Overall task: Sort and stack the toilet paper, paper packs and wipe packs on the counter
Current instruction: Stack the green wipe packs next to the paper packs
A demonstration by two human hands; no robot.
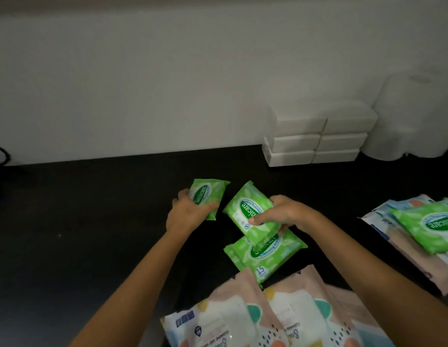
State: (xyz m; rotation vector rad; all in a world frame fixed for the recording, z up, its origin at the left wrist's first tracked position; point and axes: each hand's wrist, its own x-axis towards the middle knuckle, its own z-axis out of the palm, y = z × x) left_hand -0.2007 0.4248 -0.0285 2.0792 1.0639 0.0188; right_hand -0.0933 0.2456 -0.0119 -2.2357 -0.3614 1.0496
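My right hand (289, 212), fingers curled, grips a Sanicare wipe pack (245, 209) slanted just above the flat pack (268, 254) on the desk (92, 221), while my left hand (188, 211) grips a third pack (205, 192) alongside.

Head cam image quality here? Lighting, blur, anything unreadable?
Head view: dim, dark counter shows almost no detail; green wipe packs in the left hand and right hand read clearly; white paper packs by the wall are soft, toilet paper rolls beside them blurrier; pastel packs at the bottom edge are smeared.
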